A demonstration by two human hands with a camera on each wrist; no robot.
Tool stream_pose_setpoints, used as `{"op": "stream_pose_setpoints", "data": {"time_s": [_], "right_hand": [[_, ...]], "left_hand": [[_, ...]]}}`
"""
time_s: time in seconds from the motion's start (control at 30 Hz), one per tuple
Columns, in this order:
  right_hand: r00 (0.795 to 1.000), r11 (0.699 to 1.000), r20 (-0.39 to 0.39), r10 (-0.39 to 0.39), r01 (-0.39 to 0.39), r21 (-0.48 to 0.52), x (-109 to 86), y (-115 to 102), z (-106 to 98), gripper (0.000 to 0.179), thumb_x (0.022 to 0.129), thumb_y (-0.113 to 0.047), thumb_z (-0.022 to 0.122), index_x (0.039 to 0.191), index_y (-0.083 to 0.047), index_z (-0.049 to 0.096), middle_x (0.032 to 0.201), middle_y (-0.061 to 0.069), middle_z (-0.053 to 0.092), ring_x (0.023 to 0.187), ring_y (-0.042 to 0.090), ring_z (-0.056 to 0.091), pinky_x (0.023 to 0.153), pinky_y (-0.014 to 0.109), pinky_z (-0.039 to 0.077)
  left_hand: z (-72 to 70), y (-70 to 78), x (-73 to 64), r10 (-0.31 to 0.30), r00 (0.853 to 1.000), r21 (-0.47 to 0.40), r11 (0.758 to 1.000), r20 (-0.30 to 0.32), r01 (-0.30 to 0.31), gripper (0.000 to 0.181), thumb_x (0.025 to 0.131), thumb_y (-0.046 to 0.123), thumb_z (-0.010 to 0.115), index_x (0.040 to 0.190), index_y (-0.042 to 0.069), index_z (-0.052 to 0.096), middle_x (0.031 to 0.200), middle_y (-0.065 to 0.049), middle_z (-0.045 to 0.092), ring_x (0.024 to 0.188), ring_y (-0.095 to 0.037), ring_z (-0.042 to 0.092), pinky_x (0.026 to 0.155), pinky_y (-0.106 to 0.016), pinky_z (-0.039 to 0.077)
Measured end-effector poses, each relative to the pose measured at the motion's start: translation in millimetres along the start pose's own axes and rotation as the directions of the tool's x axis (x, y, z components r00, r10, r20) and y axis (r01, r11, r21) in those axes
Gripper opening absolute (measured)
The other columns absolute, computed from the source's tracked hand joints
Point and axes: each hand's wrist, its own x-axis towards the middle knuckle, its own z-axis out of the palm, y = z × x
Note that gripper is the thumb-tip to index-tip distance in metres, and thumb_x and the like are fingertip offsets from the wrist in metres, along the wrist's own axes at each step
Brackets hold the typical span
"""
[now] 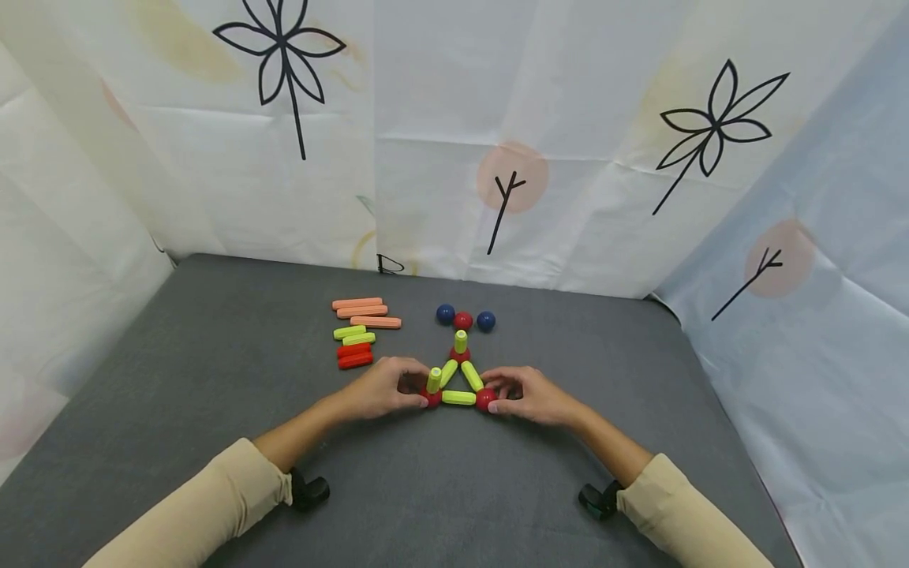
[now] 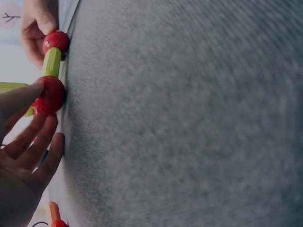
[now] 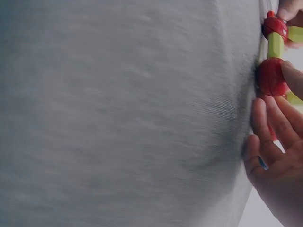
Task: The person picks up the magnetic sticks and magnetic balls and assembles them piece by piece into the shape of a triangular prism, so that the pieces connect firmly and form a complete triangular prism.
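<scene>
On the grey tabletop lies a triangle of three yellow-green sticks (image 1: 459, 398) joined by red balls at its corners. My left hand (image 1: 379, 388) pinches the near-left red ball (image 2: 51, 97) between thumb and fingers, and a short yellow-green stick (image 1: 435, 379) stands up from that ball. At the near-right corner, my right hand (image 1: 536, 397) holds another red ball (image 3: 271, 78), its thumb on the near side; no upright stick shows there. The far red ball (image 1: 460, 356) carries an upright yellow-green stick (image 1: 461, 341) and is touched by neither hand.
Behind the triangle sit two blue balls (image 1: 445, 314) with a loose red ball (image 1: 463, 320) between them. To the left lie orange sticks (image 1: 375, 323), yellow-green sticks (image 1: 358, 339) and red sticks (image 1: 355, 360). Printed white cloth (image 1: 440, 197) walls off the back and sides.
</scene>
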Motion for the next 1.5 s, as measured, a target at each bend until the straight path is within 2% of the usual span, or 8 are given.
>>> {"op": "stream_pose_setpoints", "data": {"time_s": [0.13,0.27,0.43,0.63,0.87,1.03,1.27,1.5], "right_hand": [[0.998,0.998,0.053,0.033,-0.035,0.043,10.1,-2,-9,0.044,0.095,-0.015,0.069,0.131,0.006,0.058,0.11,0.012,0.07,0.089,0.019,0.063,0.076,0.026,0.051],[0.993,0.997,-0.09,0.077,-0.074,0.033,21.7,-1,-19,0.039,0.097,-0.013,0.065,0.128,0.009,0.058,0.107,0.018,0.071,0.089,0.026,0.068,0.075,0.03,0.054],[0.916,0.979,-0.346,0.201,-0.185,0.08,40.6,5,-27,0.05,0.099,-0.014,0.062,0.14,0.008,0.047,0.12,0.026,0.064,0.086,0.033,0.069,0.069,0.037,0.055],[0.878,0.965,-0.405,0.253,-0.256,0.047,59.2,12,-33,0.063,0.096,-0.015,0.066,0.149,0.002,0.038,0.136,0.026,0.055,0.087,0.031,0.069,0.077,0.041,0.055],[0.883,0.97,-0.43,0.188,-0.237,-0.063,68.9,16,-35,0.043,0.094,-0.01,0.068,0.133,0.004,0.057,0.122,0.026,0.063,0.088,0.032,0.066,0.081,0.044,0.053],[0.881,0.98,-0.444,0.162,-0.198,-0.035,67.8,11,-35,0.038,0.095,-0.008,0.067,0.129,0.006,0.059,0.119,0.027,0.064,0.095,0.035,0.067,0.084,0.046,0.054],[0.897,1.0,-0.441,0.03,-0.03,0.008,59.5,-16,-39,0.039,0.096,-0.009,0.067,0.133,0.001,0.059,0.121,0.021,0.064,0.09,0.031,0.067,0.075,0.034,0.054],[0.933,0.993,-0.343,-0.107,0.114,0.0,51.3,-38,-33,0.041,0.095,-0.01,0.067,0.135,-0.003,0.06,0.124,0.016,0.065,0.09,0.03,0.067,0.072,0.034,0.053]], "left_hand": [[-1.0,-6.7,1.1,-0.017,0.999,-0.042,0.999,0.037,0.019,0.036,0.09,0.012,0.075,0.123,0.004,0.066,0.112,-0.003,0.07,0.1,-0.014,0.065,0.087,-0.028,0.053],[-0.6,-10.3,2.4,-0.009,0.999,-0.062,0.998,0.051,0.012,0.036,0.09,0.013,0.075,0.123,0.004,0.066,0.112,-0.003,0.07,0.1,-0.013,0.065,0.088,-0.027,0.053],[0.5,-10.3,4.1,-0.006,0.998,-0.064,0.998,0.061,0.01,0.034,0.089,0.013,0.076,0.122,0.005,0.068,0.111,-0.002,0.07,0.1,-0.012,0.065,0.088,-0.025,0.052],[-0.5,-5.3,6.9,-0.02,0.997,-0.064,0.998,0.08,0.025,0.03,0.089,0.013,0.076,0.117,0.007,0.069,0.107,0.0,0.07,0.097,-0.012,0.065,0.088,-0.025,0.052],[-0.9,-4.3,9.6,-0.027,0.995,-0.07,0.997,0.095,0.033,0.027,0.089,0.013,0.076,0.115,0.009,0.07,0.105,0.001,0.07,0.095,-0.012,0.064,0.087,-0.025,0.052],[-2.1,-4.4,9.2,-0.024,0.996,-0.071,0.997,0.09,0.03,0.027,0.089,0.013,0.076,0.115,0.009,0.07,0.105,0.001,0.07,0.095,-0.012,0.064,0.088,-0.026,0.052],[-4.4,-5.5,7.4,-0.037,0.996,-0.055,0.998,0.084,0.042,0.028,0.089,0.015,0.076,0.116,0.01,0.07,0.105,0.002,0.07,0.096,-0.012,0.063,0.089,-0.028,0.052],[-5.3,-8.4,7.1,-0.038,0.996,-0.05,0.998,0.084,0.043,0.027,0.089,0.015,0.076,0.115,0.01,0.07,0.106,0.002,0.069,0.096,-0.012,0.064,0.09,-0.029,0.051]]}}
